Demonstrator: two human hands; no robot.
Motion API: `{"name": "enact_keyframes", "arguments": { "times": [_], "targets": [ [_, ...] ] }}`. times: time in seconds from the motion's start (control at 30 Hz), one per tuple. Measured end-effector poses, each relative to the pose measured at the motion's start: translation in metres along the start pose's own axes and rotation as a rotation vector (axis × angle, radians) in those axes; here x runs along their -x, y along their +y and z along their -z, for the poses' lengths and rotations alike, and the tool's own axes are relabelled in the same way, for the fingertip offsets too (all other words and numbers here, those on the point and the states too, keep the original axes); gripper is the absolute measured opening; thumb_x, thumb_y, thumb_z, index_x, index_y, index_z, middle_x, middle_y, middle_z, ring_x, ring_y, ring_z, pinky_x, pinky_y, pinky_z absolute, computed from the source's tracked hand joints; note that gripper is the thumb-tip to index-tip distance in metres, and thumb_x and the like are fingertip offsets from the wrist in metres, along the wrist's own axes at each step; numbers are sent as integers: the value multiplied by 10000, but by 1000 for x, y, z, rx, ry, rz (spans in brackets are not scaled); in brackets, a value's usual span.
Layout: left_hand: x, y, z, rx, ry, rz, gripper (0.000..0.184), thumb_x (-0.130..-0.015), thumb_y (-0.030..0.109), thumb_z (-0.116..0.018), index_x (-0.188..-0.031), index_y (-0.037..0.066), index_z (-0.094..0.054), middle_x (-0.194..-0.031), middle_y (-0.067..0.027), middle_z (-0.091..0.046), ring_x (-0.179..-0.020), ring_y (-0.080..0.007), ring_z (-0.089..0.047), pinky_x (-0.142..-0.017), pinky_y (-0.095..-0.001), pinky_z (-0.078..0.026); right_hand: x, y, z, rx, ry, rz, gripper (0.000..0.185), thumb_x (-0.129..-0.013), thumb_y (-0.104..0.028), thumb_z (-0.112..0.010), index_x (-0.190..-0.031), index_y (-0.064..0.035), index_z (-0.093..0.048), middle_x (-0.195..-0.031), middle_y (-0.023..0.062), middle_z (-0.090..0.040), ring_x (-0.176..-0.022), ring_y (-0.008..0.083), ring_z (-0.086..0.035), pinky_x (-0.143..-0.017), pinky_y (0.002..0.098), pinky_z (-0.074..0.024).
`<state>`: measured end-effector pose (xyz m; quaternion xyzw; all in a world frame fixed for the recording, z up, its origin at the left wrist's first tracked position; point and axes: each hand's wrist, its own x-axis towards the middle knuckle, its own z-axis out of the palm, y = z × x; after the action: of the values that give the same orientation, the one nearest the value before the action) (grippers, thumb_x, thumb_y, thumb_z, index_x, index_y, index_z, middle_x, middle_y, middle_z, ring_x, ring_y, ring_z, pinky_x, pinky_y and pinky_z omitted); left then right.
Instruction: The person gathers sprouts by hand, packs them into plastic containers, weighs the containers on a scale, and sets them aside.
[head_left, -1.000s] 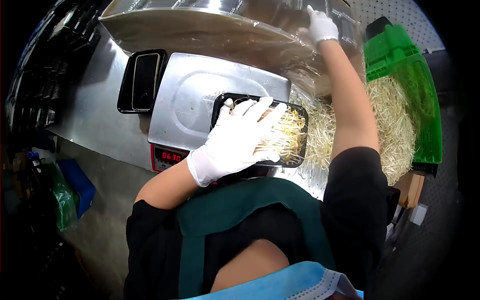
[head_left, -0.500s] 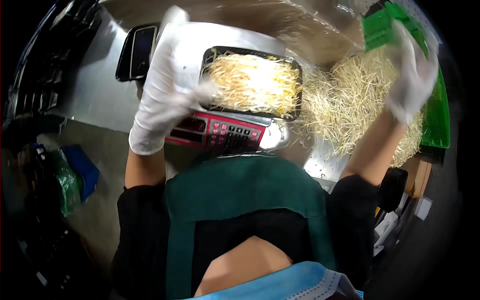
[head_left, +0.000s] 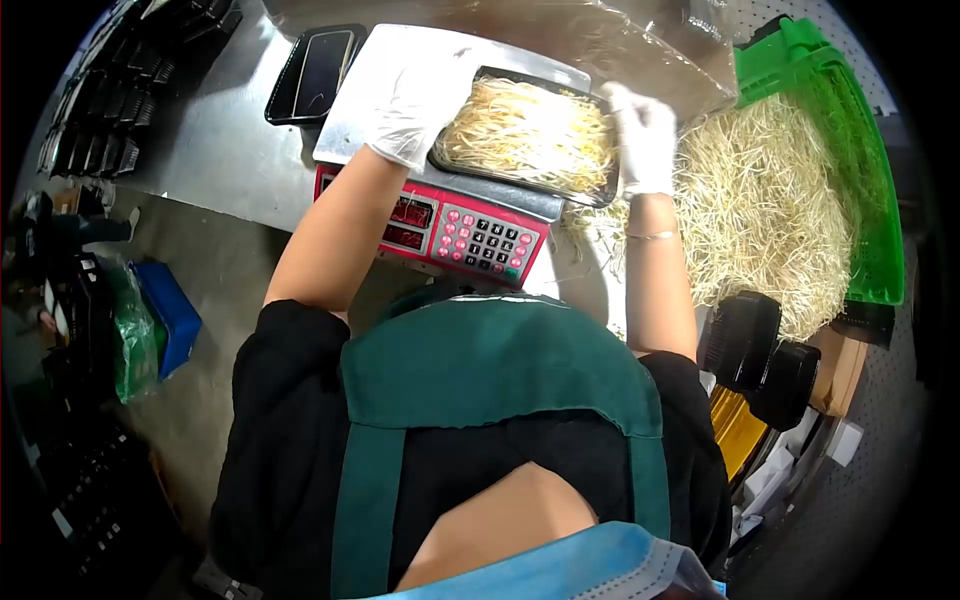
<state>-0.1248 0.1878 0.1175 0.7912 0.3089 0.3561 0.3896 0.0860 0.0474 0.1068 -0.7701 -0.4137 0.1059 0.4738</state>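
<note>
With the black tray [head_left: 604, 192] of sprouts [head_left: 530, 132] as the clock's centre, on the scale [head_left: 345, 120], the gloved left grip [head_left: 425, 105] is at its nine o'clock edge, the gloved right grip [head_left: 642, 140] at three. I cannot tell whether either pinches the rim. Loose sprouts [head_left: 770, 210] heap toward four on the desk [head_left: 225, 140].
</note>
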Motion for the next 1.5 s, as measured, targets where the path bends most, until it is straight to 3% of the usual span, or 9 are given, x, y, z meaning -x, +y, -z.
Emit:
{"name": "enact_keyframes", "arguments": {
  "times": [0.17, 0.37, 0.57, 0.9, 1.1, 1.17, 1.23, 1.33, 1.5],
  "targets": [
    [4, -37, -15, 57, 146, 134, 354, -911, 328, -580, -1131, 63, -663, -1117, -133, -655, -1098, -286, -573, -985, -368, -415, 15, 28, -23, -368, 65, -19, 277, -890, -203, -623, -1018, 39, -668, -923, 213, -673, -847, 230, -639, -789, 343, -482],
    [-10, -48, -9, 3, 176, 88, 302, -893, 234, -608, -1122, 43, -654, -1123, -116, -649, -1077, -260, -580, -972, -360, -432, -3, 12, -16, 288, -125, 133, 321, -910, -298, -554, -940, 1, -669, -971, 206, -661, -921, 345, -630, -858, 398, -478],
    [-14, -61, -4, -268, 95, -43, 266, -875, 139, -636, -1113, 23, -645, -1129, -99, -644, -1056, -235, -587, -959, -353, -448, 15, -34, -42, 922, -48, 559, 616, -901, -405, -532, -1391, -45, -433, -1299, 327, -489, -1092, 408, -553, -945, 471, -436],
    [3, -9, -25, -866, -264, -327, 513, -913, 262, -521, -1385, 74, -451, -1373, -121, -496, -1218, -282, -505, -1042, -438, -383, 1, -42, -44, 932, -233, 630, 646, -932, -429, -460, -1481, -124, -307, -1410, 272, -405, -1208, 460, -460, -1050, 607, -301],
    [-9, -34, -28, -79, -4, -392, 395, -920, 228, -547, -1286, 81, -553, -1223, -134, -595, -1112, -268, -569, -979, -388, -434, -7, -33, -46, 454, -36, 643, 624, -913, -369, -548, -1395, 2, -408, -1386, 244, -455, -1246, 354, -479, -1081, 432, -346],
    [-30, -14, 15, -640, 57, -573, 348, -940, 203, -543, -1246, 42, -577, -1174, -131, -635, -1087, -235, -592, -960, -336, -450, -14, -25, -29, -274, -92, 248, 595, -899, -332, -617, -1365, -3, -447, -1352, 211, -493, -1239, 303, -492, -1067, 383, -367],
    [-33, -46, 37, 519, 194, -51, 341, -1002, 220, -467, -1107, -51, -644, -1130, -141, -672, -1086, -217, -615, -997, -314, -447, 6, -20, 17, -375, -56, -43, 581, -881, -269, -672, -1354, -8, -458, -1341, 173, -508, -1243, 258, -485, -1062, 364, -375],
    [37, -38, 81, 722, 311, 222, 433, -1019, 301, -433, -903, -25, -692, -912, -136, -707, -827, -189, -680, -799, -274, -528, 68, 25, 127, 25, 276, 187, 536, -942, -234, -585, -1393, -6, -407, -1419, 162, -444, -1299, 266, -434, -1102, 388, -337],
    [126, 40, -26, 802, -211, 494, 418, -953, 415, -571, -937, 15, -691, -816, -68, -693, -672, -114, -601, -675, -287, -494, 197, 170, 270, 663, 194, -629, 627, -968, -471, -476, -1351, 25, -467, -1361, 231, -506, -1262, 355, -479, -1068, 371, -354]
  ]
}}
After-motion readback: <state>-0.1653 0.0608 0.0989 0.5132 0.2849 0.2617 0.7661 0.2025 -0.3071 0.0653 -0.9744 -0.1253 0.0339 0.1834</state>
